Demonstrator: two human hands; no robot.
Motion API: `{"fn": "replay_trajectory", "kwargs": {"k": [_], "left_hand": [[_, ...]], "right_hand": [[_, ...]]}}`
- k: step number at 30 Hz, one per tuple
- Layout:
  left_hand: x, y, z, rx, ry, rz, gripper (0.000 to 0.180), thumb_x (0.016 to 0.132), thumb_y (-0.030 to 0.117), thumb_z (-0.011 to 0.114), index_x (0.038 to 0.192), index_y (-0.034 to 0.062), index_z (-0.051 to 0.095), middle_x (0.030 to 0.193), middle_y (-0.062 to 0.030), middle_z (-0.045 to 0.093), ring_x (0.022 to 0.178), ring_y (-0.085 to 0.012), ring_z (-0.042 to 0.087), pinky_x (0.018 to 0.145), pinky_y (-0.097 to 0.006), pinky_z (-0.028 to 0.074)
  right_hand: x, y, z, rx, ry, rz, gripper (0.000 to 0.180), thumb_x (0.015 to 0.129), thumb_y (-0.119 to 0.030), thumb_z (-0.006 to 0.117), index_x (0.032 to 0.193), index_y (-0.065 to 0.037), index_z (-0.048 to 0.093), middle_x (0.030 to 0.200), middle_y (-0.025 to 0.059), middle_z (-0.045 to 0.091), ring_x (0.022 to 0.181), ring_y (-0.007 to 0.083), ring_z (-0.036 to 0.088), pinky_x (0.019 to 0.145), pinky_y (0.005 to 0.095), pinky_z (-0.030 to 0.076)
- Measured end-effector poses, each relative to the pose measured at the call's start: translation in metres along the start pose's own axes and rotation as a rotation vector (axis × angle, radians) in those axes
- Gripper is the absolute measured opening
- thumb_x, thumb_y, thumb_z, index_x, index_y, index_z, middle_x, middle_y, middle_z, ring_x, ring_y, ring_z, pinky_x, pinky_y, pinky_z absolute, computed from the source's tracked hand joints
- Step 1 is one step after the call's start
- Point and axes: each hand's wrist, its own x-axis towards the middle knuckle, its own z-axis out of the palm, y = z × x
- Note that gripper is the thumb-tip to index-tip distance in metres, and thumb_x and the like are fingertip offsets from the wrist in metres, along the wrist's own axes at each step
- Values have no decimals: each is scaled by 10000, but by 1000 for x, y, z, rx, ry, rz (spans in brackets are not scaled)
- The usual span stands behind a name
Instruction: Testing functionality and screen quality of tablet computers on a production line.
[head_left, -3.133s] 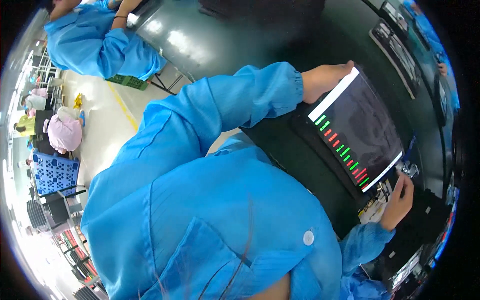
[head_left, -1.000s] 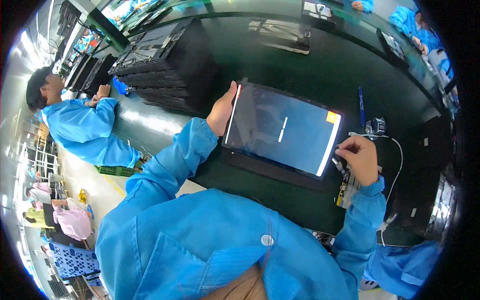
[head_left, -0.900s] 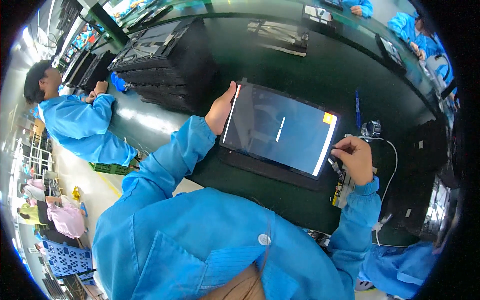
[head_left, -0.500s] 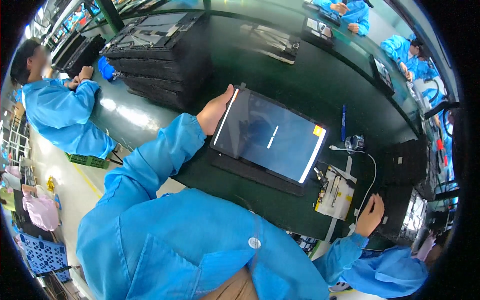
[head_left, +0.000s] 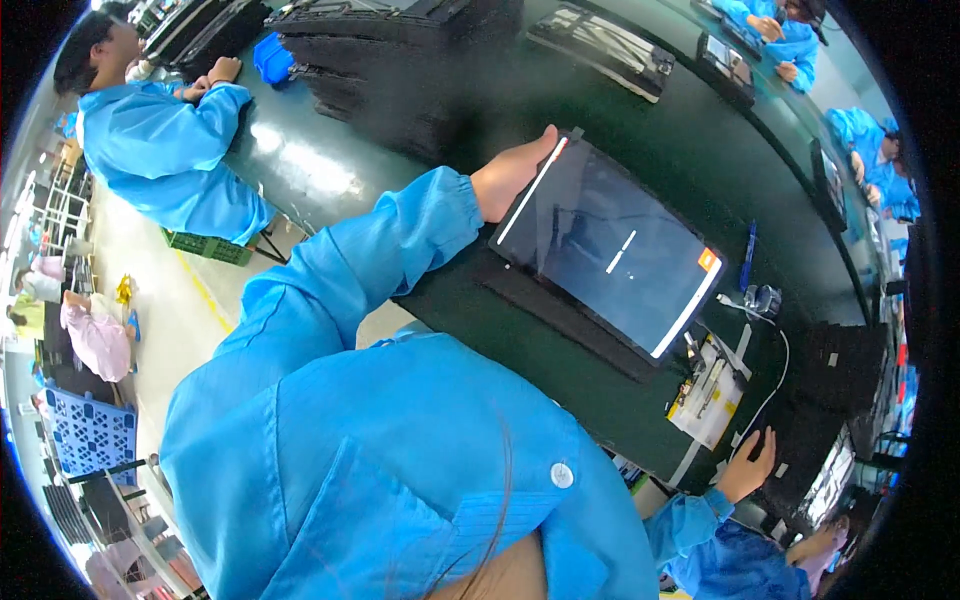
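My left hand (head_left: 508, 176) grips the left edge of a large dark tablet-like screen (head_left: 610, 250), which is tilted up from the dark green bench (head_left: 560, 370). The screen shows a faint white line and an orange square at one corner. My right hand (head_left: 750, 466) is far down at the lower right, fingers apart, resting at the edge of a black tray (head_left: 815, 400) and holding nothing. A small circuit board on a pale yellow pad (head_left: 705, 388) lies between the screen and my right hand.
A white cable with a round fitting (head_left: 765, 300) and a blue pen (head_left: 748, 256) lie right of the screen. Stacks of black trays (head_left: 400, 60) and a blue bin (head_left: 270, 60) stand at the back. A co-worker in a blue coat (head_left: 165, 150) sits on the left; others work at the top right.
My right hand left the screen's right edge by the circuit board and moved down to the lower right. My left hand kept its hold on the screen's left edge.
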Motion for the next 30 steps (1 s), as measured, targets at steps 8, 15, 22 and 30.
{"fn": "replay_trajectory", "kwargs": {"k": [8, 15, 22, 30], "left_hand": [[7, -1, -6, -6, -66, -19, 552, 885, 522, 310, 1070, 50, 527, 1028, -134, 593, 898, -240, 575, 826, -379, 448], [7, -4, -4, 6, -47, 23, 522, 891, 501, 321, 1065, 55, 530, 1052, -134, 578, 960, -224, 549, 873, -365, 422], [-4, 1, 1, 56, 2, 12, 492, 905, 484, 303, 1059, 73, 527, 1011, -113, 589, 897, -205, 563, 833, -351, 438], [-6, 2, 9, 72, 18, 58, 515, 902, 498, 287, 1072, 76, 527, 997, -100, 599, 880, -217, 573, 823, -356, 445]], "right_hand": [[30, -45, -15, 97, 24, -147, 241, 840, -138, 527, 1029, 2, 579, 1091, 161, 558, 1016, 301, 517, 881, 374, 392], [62, -161, 7, 566, -387, -479, 248, 692, -53, 636, 935, -21, 598, 924, 121, 599, 866, 266, 572, 767, 337, 452], [71, -177, 26, 670, -484, -485, 220, 664, -71, 645, 867, -37, 566, 769, 78, 532, 624, 175, 516, 564, 276, 442], [60, -177, 40, 764, -572, -251, 223, 644, -86, 640, 834, -42, 531, 665, 39, 491, 579, 126, 463, 565, 255, 434]]}}
